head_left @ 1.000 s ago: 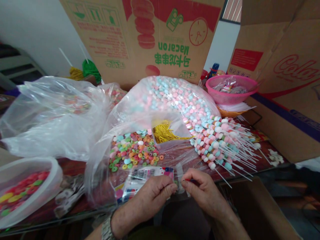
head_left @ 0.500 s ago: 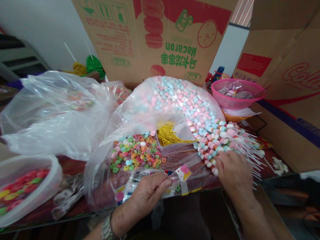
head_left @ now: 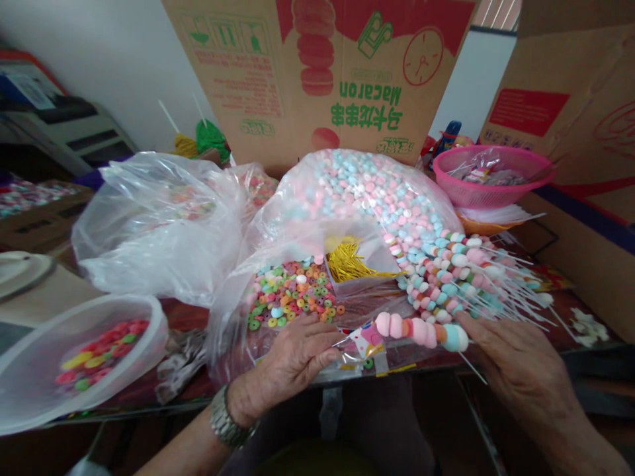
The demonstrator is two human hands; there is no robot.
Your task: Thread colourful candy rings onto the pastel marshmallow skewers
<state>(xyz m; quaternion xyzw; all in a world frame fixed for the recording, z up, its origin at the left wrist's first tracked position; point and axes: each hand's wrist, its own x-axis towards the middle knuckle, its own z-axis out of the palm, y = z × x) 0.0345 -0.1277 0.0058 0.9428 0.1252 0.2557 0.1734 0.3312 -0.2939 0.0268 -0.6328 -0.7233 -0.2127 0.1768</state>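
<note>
Far left, well away from the grip, a clear plastic tub holds red, yellow and green candy rings. The left hand, with a metal wristwatch on its wrist, is closed: thumb and fingers pinch a small printed cellophane sleeve near its edge, with the pink-printed part just right of the fingertips. Just above that grip lies a heap of small coloured candy rings, and beside the heap a bundle of gold twist ties sits in a little bag. Farther back rises a big clear bag of pink and blue marshmallow pieces.

Between the hands runs a candy skewer, pink and blue pieces threaded on a white stick, its pink end just beside the sleeve and not yet inside it. The right hand is closed near the blue end, apparently holding the stick. Past it fans a pile of similar skewers, with a pink plastic basket farther back. A light pinch clear of the soft pieces looks best, with the sleeve's mouth held open and lined up with the pink end.
</note>
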